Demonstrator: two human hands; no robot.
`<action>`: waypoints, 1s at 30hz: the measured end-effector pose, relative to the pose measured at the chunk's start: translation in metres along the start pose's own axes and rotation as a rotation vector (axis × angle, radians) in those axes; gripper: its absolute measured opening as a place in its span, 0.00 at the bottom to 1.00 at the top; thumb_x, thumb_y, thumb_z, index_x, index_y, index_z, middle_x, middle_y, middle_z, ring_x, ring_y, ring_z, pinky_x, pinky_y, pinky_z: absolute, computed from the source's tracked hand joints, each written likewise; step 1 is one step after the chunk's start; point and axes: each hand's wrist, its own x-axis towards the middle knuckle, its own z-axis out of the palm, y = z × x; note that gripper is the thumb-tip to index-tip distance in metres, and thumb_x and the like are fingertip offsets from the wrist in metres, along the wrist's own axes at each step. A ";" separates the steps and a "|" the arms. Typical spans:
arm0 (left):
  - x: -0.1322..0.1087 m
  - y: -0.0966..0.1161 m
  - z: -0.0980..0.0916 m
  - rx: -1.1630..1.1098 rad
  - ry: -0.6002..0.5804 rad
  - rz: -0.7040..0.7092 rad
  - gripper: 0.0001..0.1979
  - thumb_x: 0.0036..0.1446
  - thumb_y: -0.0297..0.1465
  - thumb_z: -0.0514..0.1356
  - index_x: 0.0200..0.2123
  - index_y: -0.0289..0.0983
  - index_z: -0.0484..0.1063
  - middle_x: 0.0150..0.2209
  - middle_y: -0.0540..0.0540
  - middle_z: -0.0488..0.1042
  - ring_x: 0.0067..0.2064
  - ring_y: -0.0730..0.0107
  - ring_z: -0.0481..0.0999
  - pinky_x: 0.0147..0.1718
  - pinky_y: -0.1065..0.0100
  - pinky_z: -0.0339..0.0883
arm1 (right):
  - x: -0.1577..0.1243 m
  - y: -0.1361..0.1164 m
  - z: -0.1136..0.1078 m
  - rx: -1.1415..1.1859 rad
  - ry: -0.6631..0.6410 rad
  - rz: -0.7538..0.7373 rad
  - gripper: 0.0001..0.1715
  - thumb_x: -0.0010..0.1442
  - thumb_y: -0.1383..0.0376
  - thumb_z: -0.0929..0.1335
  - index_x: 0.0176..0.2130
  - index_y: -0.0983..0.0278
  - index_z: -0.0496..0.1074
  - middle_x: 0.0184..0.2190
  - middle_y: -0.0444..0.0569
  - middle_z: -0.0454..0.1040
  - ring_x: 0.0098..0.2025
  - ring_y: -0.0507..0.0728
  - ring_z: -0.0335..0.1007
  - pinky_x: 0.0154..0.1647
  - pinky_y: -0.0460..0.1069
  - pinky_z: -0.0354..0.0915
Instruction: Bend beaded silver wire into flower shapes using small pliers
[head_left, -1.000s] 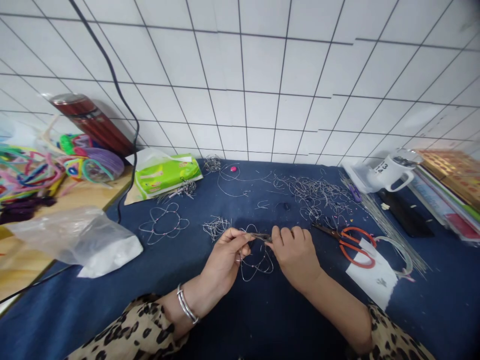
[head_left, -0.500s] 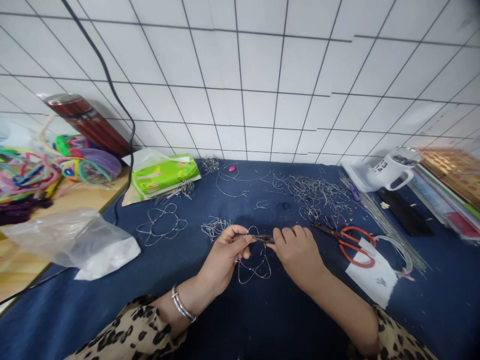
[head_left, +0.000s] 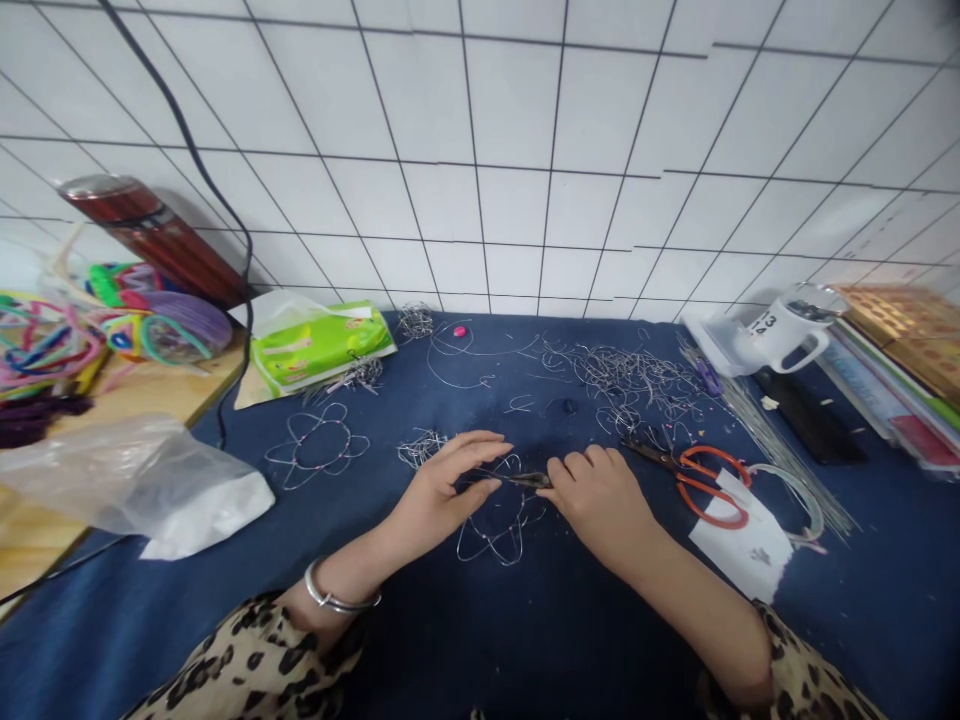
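Note:
My right hand (head_left: 600, 505) is closed round a pair of small dark pliers (head_left: 531, 480), jaws pointing left. At the jaws is a flower-shaped wire piece (head_left: 491, 541) with thin looped petals and tiny pink beads, hanging low over the blue cloth. My left hand (head_left: 435, 490) is beside the jaws, thumb and fingers apart around a wire end; whether it touches the wire I cannot tell. A similar wire flower (head_left: 319, 466) lies flat to the left. Just behind my left hand is a small heap of wire bits (head_left: 420, 448).
Orange-handled scissors (head_left: 712, 487) lie on white paper (head_left: 742, 545) at right, near straight wires (head_left: 780, 455) and a white mug (head_left: 795, 325). Tangled wire (head_left: 630, 375) lies farther back. Leftward are a green tissue pack (head_left: 322, 345), a plastic bag (head_left: 142, 460) and a red flask (head_left: 157, 235).
My left fingers have spread from a pinch at the plier tips and moved slightly left. The wire flower has shifted a little left and turned. My right hand still grips the pliers.

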 end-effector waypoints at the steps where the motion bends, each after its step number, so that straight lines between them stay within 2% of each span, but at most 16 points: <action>1: 0.001 0.002 -0.001 0.048 -0.025 0.056 0.20 0.49 0.23 0.60 0.46 0.45 0.71 0.50 0.43 0.68 0.50 0.61 0.66 0.51 0.60 0.56 | 0.000 0.000 0.000 0.002 -0.004 -0.002 0.15 0.60 0.56 0.61 0.37 0.65 0.69 0.26 0.49 0.66 0.32 0.56 0.56 0.33 0.51 0.46; 5: 0.006 0.002 -0.002 0.118 -0.102 0.158 0.18 0.48 0.24 0.61 0.42 0.47 0.74 0.42 0.44 0.75 0.46 0.58 0.69 0.49 0.57 0.56 | 0.001 -0.004 -0.001 0.012 -0.010 -0.006 0.15 0.61 0.56 0.61 0.35 0.65 0.69 0.26 0.49 0.65 0.32 0.56 0.55 0.33 0.51 0.46; 8: 0.006 -0.002 -0.002 0.141 -0.084 0.165 0.13 0.47 0.24 0.62 0.36 0.46 0.77 0.34 0.44 0.76 0.40 0.58 0.71 0.44 0.59 0.58 | 0.001 -0.007 -0.001 0.029 -0.010 -0.010 0.17 0.62 0.56 0.60 0.34 0.65 0.69 0.25 0.49 0.65 0.32 0.56 0.55 0.32 0.51 0.46; 11: 0.003 -0.005 -0.002 0.160 -0.083 0.160 0.09 0.50 0.25 0.60 0.33 0.43 0.76 0.30 0.44 0.75 0.36 0.61 0.71 0.40 0.62 0.60 | 0.000 -0.009 0.000 0.032 -0.001 -0.018 0.17 0.62 0.56 0.59 0.36 0.65 0.69 0.26 0.49 0.65 0.32 0.56 0.55 0.32 0.52 0.46; 16: -0.002 -0.008 0.000 0.119 -0.012 0.069 0.05 0.53 0.27 0.58 0.31 0.39 0.74 0.31 0.45 0.74 0.34 0.66 0.71 0.37 0.67 0.62 | -0.001 -0.009 -0.002 0.025 0.030 0.005 0.19 0.62 0.56 0.58 0.40 0.66 0.69 0.27 0.51 0.65 0.33 0.56 0.55 0.33 0.52 0.46; 23: -0.007 -0.016 0.002 0.181 0.044 0.014 0.03 0.58 0.29 0.54 0.33 0.38 0.68 0.32 0.48 0.72 0.34 0.70 0.71 0.36 0.67 0.65 | -0.002 -0.010 -0.005 0.009 0.044 0.013 0.20 0.62 0.56 0.58 0.43 0.66 0.69 0.28 0.51 0.66 0.33 0.56 0.55 0.33 0.52 0.46; 26: -0.008 -0.015 0.003 0.220 0.060 0.028 0.04 0.58 0.29 0.54 0.33 0.38 0.67 0.32 0.48 0.72 0.34 0.69 0.71 0.36 0.66 0.65 | -0.002 -0.011 -0.006 -0.001 0.038 0.012 0.20 0.63 0.56 0.58 0.44 0.66 0.69 0.29 0.51 0.66 0.33 0.56 0.55 0.33 0.52 0.46; 30: -0.008 -0.013 0.002 0.282 0.060 0.127 0.04 0.58 0.28 0.54 0.32 0.38 0.67 0.32 0.48 0.72 0.36 0.68 0.70 0.41 0.62 0.62 | -0.003 -0.012 -0.008 -0.014 0.036 0.004 0.20 0.63 0.57 0.58 0.45 0.65 0.68 0.29 0.50 0.66 0.33 0.56 0.54 0.32 0.53 0.45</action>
